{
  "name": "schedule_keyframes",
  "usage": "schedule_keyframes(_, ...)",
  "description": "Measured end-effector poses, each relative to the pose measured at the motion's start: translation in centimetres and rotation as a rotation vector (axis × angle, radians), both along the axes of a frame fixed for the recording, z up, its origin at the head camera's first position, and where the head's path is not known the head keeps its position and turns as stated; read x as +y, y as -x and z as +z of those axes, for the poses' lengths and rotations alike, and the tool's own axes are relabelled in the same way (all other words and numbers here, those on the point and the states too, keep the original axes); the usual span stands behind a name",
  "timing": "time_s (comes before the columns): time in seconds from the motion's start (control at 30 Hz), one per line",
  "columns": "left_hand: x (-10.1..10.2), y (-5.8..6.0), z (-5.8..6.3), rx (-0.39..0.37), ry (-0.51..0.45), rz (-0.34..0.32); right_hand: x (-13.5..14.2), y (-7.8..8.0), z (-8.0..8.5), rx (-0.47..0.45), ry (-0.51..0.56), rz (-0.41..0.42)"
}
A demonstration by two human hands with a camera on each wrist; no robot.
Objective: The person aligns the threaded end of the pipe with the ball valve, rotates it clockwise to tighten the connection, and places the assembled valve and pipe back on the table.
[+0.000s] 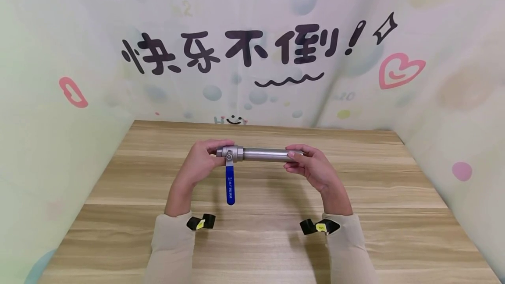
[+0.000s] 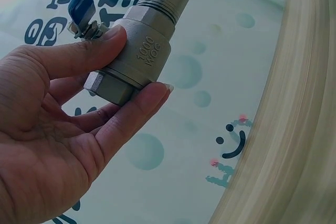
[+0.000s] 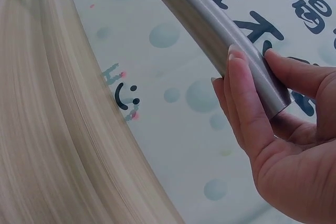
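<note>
My left hand [image 1: 201,161] grips a metal ball valve [image 1: 236,153] by its body, thumb on one side and fingers on the other. The left wrist view shows "1000 WOC" cast into the valve [image 2: 144,51], with threads where a pipe enters it. A blue lever handle [image 1: 230,185] points from the valve toward me. Joined to the valve's right end is a straight steel pipe [image 1: 265,154]. My right hand [image 1: 313,165] holds the far end of this pipe between thumb and fingers. Valve and pipe are held level above the table, their shadows below.
A wood-grain table [image 1: 260,240] lies beneath both hands. Behind it hangs a pale printed backdrop [image 1: 244,95] with dark lettering, bubbles and hearts, and similar walls close in on the left and right. Each wrist wears a black strap [image 1: 321,227] with a yellow label.
</note>
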State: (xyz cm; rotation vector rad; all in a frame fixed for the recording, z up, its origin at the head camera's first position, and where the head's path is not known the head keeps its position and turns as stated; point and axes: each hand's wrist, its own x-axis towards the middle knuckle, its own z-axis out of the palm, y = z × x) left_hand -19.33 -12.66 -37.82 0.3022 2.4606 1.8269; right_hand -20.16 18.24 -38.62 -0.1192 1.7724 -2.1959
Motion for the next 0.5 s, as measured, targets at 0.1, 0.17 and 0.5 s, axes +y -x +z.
schedule_keyframes(0.1,-0.02,0.01,-0.05,-0.002,-0.004,0.000,-0.01,0.01,-0.04,-0.002,0.002,-0.001)
schedule_keyframes(0.17,-0.02,0.03,0.01,-0.001,-0.009,-0.001,-0.02,0.05,-0.04,-0.002,0.002,-0.001)
schedule_keyframes(0.5,-0.10,-0.08,0.14,0.015,-0.007,0.000,0.07,0.11,-0.14,-0.030,0.023,0.003)
